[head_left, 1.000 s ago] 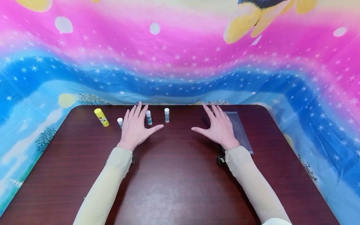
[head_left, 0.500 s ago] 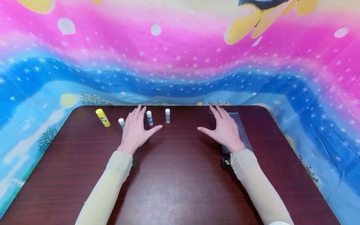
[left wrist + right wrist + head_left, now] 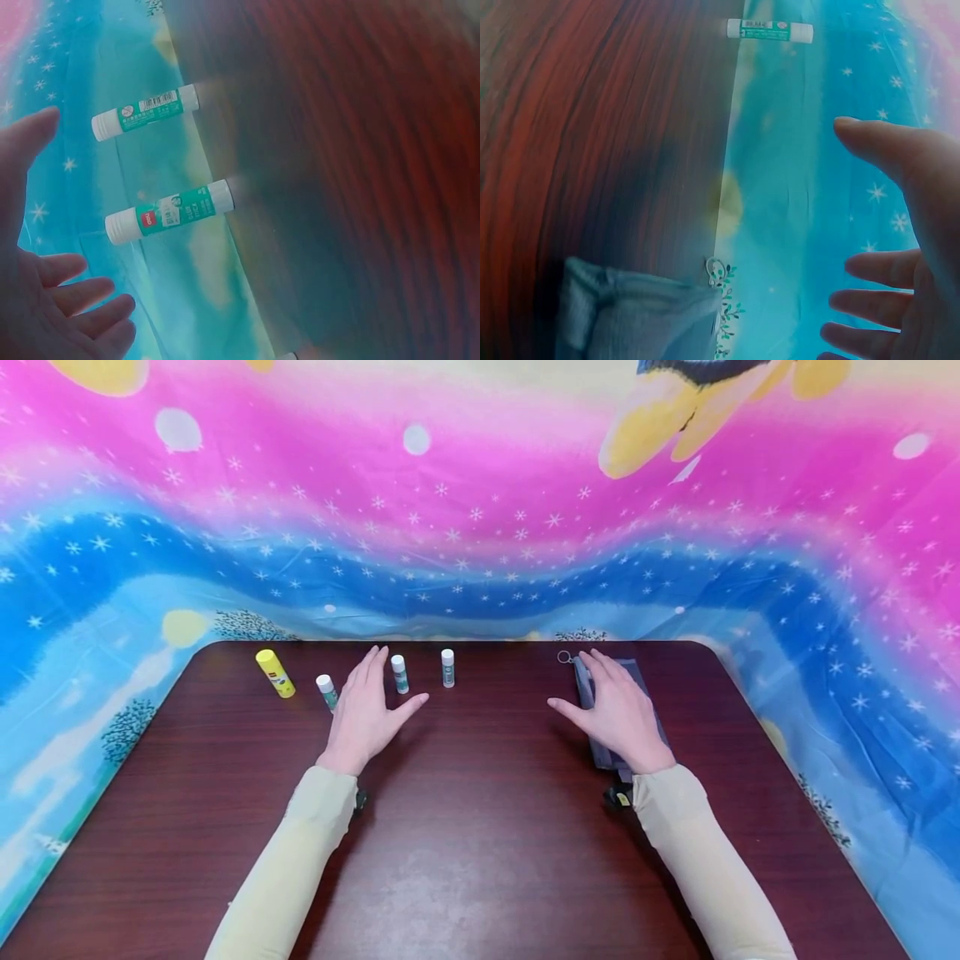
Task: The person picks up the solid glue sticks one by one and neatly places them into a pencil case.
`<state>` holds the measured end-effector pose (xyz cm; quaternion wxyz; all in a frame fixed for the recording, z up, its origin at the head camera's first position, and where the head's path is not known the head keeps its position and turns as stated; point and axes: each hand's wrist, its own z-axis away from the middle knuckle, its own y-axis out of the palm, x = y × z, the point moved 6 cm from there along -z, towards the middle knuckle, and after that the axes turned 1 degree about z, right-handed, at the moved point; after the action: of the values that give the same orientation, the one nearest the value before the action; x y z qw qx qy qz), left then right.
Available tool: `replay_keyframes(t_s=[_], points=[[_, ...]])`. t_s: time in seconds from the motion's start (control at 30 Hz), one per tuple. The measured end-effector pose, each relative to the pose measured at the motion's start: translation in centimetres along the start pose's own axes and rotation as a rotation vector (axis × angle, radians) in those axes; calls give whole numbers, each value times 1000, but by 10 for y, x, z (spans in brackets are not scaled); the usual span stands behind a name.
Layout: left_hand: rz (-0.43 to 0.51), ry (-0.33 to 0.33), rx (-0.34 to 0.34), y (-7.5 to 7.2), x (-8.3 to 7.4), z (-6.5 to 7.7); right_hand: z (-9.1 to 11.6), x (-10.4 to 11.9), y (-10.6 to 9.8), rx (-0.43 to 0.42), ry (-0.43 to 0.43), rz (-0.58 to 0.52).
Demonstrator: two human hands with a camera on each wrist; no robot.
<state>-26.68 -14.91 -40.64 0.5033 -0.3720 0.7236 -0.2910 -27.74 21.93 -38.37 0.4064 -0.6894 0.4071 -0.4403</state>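
My left hand (image 3: 365,714) hovers over the table with fingers straight and thumb spread, holding nothing. Beside its fingertips stands a white-and-green glue stick (image 3: 400,674); another glue stick (image 3: 327,692) is partly covered by the hand's left side. Farther right is a third, slimmer glue stick (image 3: 447,668). In the left wrist view, a glue stick (image 3: 171,212) shows its label in front of the spread fingers. My right hand (image 3: 618,714), also spread and holding nothing, is above a dark translucent pouch (image 3: 636,672) and hides much of it.
A yellow glue stick (image 3: 275,674) stands at the far left. A metal ring (image 3: 565,657) lies at the pouch's far left corner. The dark wooden table (image 3: 480,827) reaches back to a patterned cloth (image 3: 480,543) that rises behind and beside it.
My right hand has moved right and slightly toward me, uncovering the pouch's left edge and ring. My left hand has drawn back slightly, showing more of the glue stick beside it.
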Motion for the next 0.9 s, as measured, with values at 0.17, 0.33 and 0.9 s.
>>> replay_keyframes(t_s=[0.17, 0.33, 0.9], points=[[22, -19, 14, 2, 0, 2, 4, -6, -4, -3, 33, 6], [32, -38, 21, 4, 0, 3, 9, -11, -9, 3, 44, -4], [112, -91, 31, 11, 6, 1, 22, -24, -14, 12, 60, -28]])
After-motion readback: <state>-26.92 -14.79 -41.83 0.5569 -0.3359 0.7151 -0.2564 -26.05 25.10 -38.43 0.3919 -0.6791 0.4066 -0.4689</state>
